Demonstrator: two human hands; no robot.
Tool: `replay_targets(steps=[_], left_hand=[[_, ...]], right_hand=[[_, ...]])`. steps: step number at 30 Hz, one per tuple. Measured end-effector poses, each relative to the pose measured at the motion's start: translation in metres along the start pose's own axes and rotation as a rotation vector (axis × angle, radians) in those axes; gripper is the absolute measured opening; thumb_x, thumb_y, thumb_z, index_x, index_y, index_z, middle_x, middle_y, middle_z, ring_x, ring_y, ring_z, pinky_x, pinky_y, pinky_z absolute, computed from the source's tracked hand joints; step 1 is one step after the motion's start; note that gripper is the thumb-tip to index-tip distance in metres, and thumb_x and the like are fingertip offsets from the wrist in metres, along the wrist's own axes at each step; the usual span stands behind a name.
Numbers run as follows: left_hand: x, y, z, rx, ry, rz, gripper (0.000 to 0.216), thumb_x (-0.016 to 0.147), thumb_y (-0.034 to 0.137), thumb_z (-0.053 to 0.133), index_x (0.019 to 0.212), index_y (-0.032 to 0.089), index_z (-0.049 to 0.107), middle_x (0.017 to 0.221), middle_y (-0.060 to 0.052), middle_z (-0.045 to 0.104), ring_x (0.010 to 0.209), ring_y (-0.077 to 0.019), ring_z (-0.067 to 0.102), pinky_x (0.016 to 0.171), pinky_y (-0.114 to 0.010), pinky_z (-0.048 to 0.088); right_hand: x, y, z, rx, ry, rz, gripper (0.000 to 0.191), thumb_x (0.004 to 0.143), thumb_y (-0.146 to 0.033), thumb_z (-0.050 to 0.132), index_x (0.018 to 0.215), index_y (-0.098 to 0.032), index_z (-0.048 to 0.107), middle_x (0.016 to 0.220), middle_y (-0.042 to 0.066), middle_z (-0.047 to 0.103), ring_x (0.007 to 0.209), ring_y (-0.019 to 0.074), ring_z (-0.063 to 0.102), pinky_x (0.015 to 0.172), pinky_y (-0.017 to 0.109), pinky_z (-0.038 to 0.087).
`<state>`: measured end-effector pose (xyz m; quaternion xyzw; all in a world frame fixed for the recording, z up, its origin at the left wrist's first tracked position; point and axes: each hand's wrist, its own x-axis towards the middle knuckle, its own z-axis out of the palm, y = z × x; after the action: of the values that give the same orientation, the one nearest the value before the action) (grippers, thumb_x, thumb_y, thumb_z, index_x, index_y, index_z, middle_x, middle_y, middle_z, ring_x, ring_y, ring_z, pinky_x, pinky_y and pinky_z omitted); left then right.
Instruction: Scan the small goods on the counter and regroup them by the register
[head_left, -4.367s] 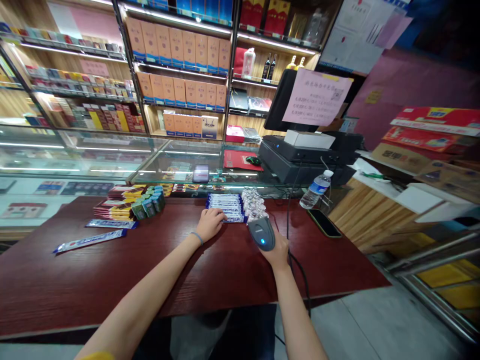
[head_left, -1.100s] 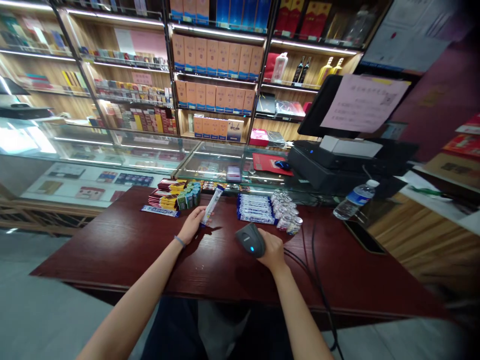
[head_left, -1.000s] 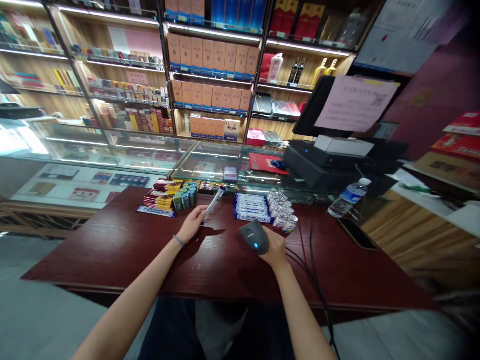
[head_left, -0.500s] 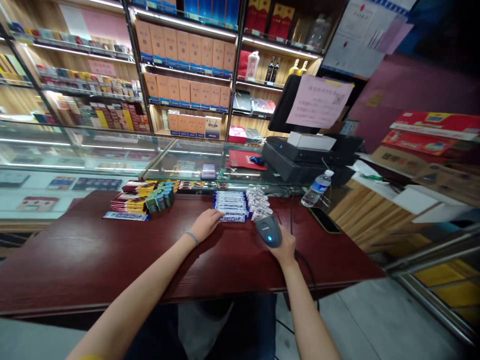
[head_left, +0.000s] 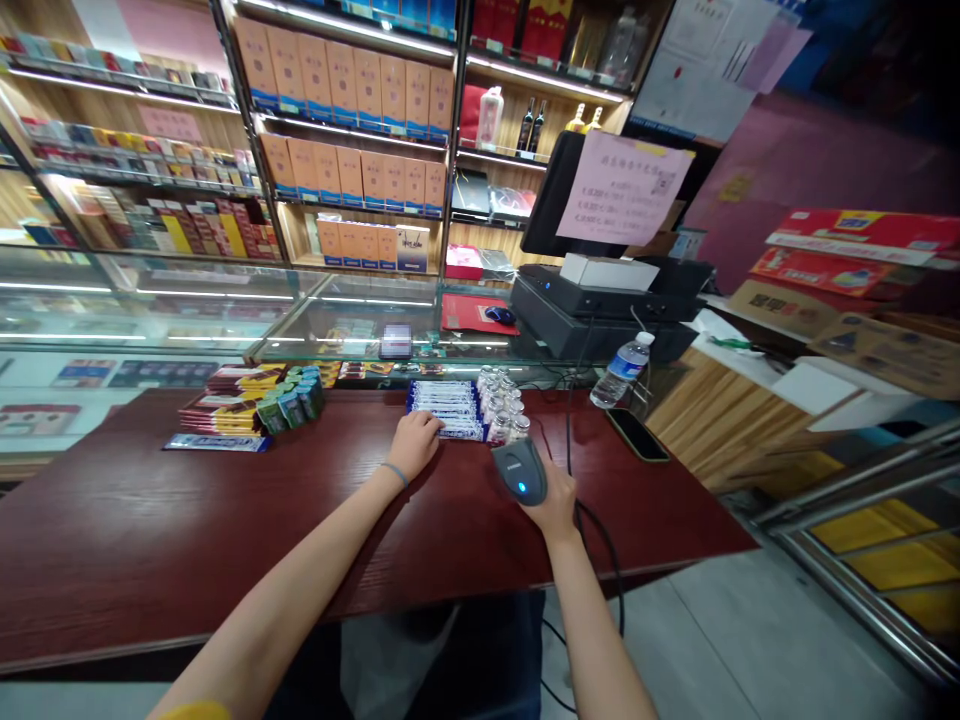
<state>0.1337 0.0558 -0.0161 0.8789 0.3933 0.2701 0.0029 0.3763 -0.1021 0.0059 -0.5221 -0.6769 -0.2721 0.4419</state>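
Currently, right hand point(head_left: 556, 503) is gripping scanner point(head_left: 517, 470); left hand point(head_left: 415, 446) is touching packets point(head_left: 444, 397) near desk's point(head_left: 247, 530) far edge, grasp unclear; best pinching singly.

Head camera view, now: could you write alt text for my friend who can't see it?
A person's right hand grips a dark grey handheld scanner above a dark red counter, while the left hand has its fingertips at a row of blue-and-white packets. Stocked shop shelves stand behind.
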Motion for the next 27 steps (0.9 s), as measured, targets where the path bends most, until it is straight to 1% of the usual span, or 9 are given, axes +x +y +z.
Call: replay_targets(steps=[9,13,20,27], left_hand=[[0.015,0.000,0.005,-0.002,0.009,-0.060,0.023,0.086,0.012,0.051,0.100,0.022,0.066,0.101,-0.009,0.063,0.099,-0.0260,0.053,0.085,-0.039,0.041],[0.019,0.001,0.006,0.003,0.020,-0.084,0.025,0.085,0.011,0.051,0.101,0.022,0.066,0.099,-0.009,0.063,0.100,-0.0260,0.053,0.086,-0.039,0.041],[0.016,-0.002,0.009,-0.024,0.050,-0.091,0.024,0.084,0.015,0.055,0.103,0.022,0.066,0.101,-0.008,0.062,0.099,-0.0252,0.053,0.087,-0.039,0.040],[0.013,0.001,0.004,-0.038,0.056,-0.103,0.022,0.085,0.019,0.056,0.102,0.024,0.067,0.100,-0.008,0.063,0.101,-0.0256,0.053,0.087,-0.039,0.039]], right_hand=[[0.000,0.002,0.001,0.001,0.009,-0.002,0.044,0.080,-0.030,0.061,0.121,-0.013,0.057,0.085,0.008,0.071,0.069,0.0217,0.070,0.063,0.032,0.058],[-0.001,0.002,0.002,-0.015,0.001,0.007,0.042,0.081,-0.029,0.059,0.120,-0.014,0.057,0.085,0.008,0.071,0.068,0.0212,0.070,0.064,0.031,0.058],[-0.003,0.004,0.005,-0.014,-0.002,0.003,0.043,0.080,-0.028,0.060,0.120,-0.014,0.056,0.082,0.007,0.071,0.066,0.0209,0.070,0.064,0.031,0.058],[-0.003,0.001,0.006,-0.030,-0.009,-0.001,0.045,0.080,-0.027,0.062,0.123,-0.015,0.056,0.084,0.007,0.072,0.065,0.0211,0.070,0.064,0.032,0.058]])
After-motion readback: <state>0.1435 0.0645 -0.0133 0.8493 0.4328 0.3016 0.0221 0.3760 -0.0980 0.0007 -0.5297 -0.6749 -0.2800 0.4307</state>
